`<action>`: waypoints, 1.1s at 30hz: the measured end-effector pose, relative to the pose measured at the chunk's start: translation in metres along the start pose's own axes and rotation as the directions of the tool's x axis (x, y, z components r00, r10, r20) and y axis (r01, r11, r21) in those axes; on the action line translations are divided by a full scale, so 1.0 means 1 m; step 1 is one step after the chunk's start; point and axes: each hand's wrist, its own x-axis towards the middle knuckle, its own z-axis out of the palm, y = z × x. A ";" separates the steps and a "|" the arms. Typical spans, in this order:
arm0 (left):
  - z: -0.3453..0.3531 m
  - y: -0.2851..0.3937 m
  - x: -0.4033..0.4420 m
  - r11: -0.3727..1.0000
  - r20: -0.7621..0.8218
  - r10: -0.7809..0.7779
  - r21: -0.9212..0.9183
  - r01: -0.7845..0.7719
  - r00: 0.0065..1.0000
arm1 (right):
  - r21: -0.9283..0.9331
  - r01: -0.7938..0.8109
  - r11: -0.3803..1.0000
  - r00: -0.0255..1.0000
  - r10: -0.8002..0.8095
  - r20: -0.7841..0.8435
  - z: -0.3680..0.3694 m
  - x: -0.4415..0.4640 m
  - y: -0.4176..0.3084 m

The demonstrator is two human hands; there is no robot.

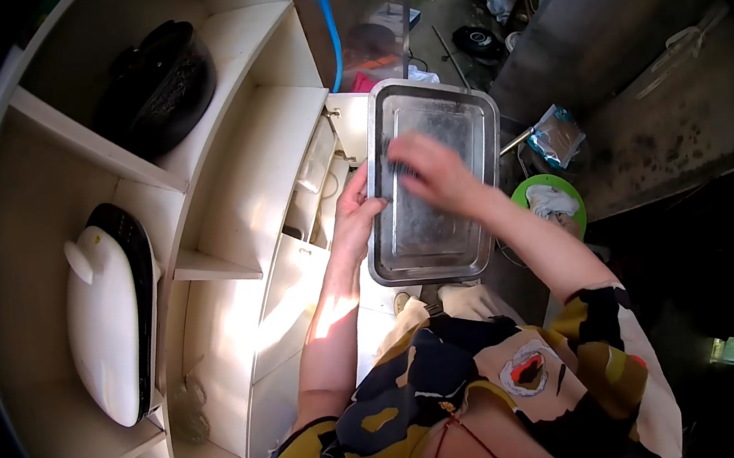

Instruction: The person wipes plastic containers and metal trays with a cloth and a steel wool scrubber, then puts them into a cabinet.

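A rectangular metal tray (438, 221) with a raised rim is held up in front of the body. My left hand (357, 216) grips its left edge, thumb over the rim and the other fingers behind it. Over the inside of the tray is my right hand (434, 173), its fingers bent and blurred by motion. Whether those fingers touch the metal or hold anything cannot be made out.
On the left, white shelves (259, 142) hold a dark pot (160, 94) and a white-lidded appliance (108, 319). A green basin (552, 205) with cloth and a plastic packet (557, 135) lie to the right. A blue hose (327, 18) hangs beyond the tray.
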 end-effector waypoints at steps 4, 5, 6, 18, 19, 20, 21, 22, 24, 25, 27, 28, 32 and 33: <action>0.006 0.014 -0.008 1.000 0.024 -0.007 -0.003 0.007 1.000 | -0.146 -0.073 0.987 0.985 0.048 -0.167 -0.013 0.029 0.018; 0.003 0.016 -0.008 1.000 0.023 -0.007 0.006 0.007 1.000 | -0.157 -0.034 0.987 0.994 0.017 -0.108 -0.007 0.026 0.014; 0.002 0.017 -0.009 1.000 0.022 -0.005 0.015 0.004 1.000 | -0.166 0.008 0.986 0.999 -0.016 -0.047 0.000 0.020 0.009; -0.003 0.024 -0.045 1.000 -0.068 0.021 0.002 -0.021 0.997 | -0.190 0.280 0.941 0.953 -0.249 0.173 0.020 0.015 -0.021; -0.003 0.024 -0.050 0.999 -0.112 0.034 0.028 -0.031 0.993 | -0.184 0.287 0.940 0.948 -0.251 0.196 0.018 0.017 -0.019; -0.005 0.023 -0.051 0.998 -0.089 0.042 0.041 -0.038 0.995 | -0.243 0.249 0.937 0.965 -0.218 0.149 0.018 0.023 -0.011; -0.006 0.024 -0.051 0.999 -0.093 0.040 0.041 -0.036 0.995 | -0.303 0.207 0.930 0.978 -0.185 0.101 0.015 0.034 -0.006; -0.006 0.025 -0.050 0.998 -0.093 0.034 0.052 -0.029 0.995 | -0.302 0.199 0.932 0.978 -0.206 0.008 0.011 0.044 -0.001; -0.003 0.032 -0.055 0.998 -0.109 -0.001 0.056 0.007 0.994 | -0.296 0.215 0.931 0.977 -0.208 0.057 0.022 0.033 -0.015; -0.007 0.034 -0.058 0.998 -0.109 0.005 0.059 0.002 0.994 | -0.292 0.228 0.929 0.973 -0.208 0.100 0.029 0.026 -0.025; -0.015 0.036 -0.061 0.996 -0.130 0.073 0.058 -0.066 0.989 | -0.112 0.368 0.923 0.917 -0.340 0.210 0.041 0.003 -0.047; -0.015 0.037 -0.062 0.998 -0.146 0.067 0.016 -0.066 0.987 | -0.082 0.392 0.916 0.902 -0.366 0.230 0.040 0.004 -0.048; -0.008 0.040 -0.070 0.999 -0.129 0.023 0.049 -0.017 0.991 | -0.264 0.239 0.934 0.970 -0.242 0.023 0.022 0.040 -0.016; -0.004 0.038 -0.071 0.995 -0.130 0.068 0.082 -0.057 0.989 | -0.216 0.183 0.959 0.978 -0.200 -0.056 0.016 0.048 -0.013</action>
